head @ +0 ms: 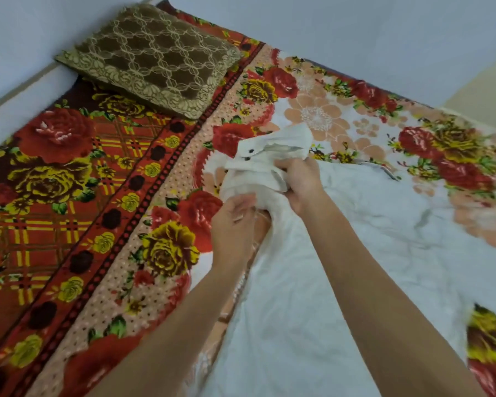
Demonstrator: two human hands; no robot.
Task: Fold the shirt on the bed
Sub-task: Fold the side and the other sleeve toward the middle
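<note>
A white shirt (pixel 355 253) lies spread over the bed's floral blanket (pixel 69 196), running from the lower middle to the right. Its collar end (pixel 272 150), with two dark buttons showing, is bunched up and lifted off the blanket. My left hand (pixel 234 222) grips the fabric just below the collar from the left. Gripping the bunched collar part from the right is my right hand (pixel 301 181). A sleeve edge (pixel 384 170) lies flat toward the right.
A brown pillow with a gold lace pattern (pixel 152 58) rests at the head of the bed, far left. White walls (pixel 384 32) border the bed at the top and left. A beige floor patch (pixel 487 96) shows at the right.
</note>
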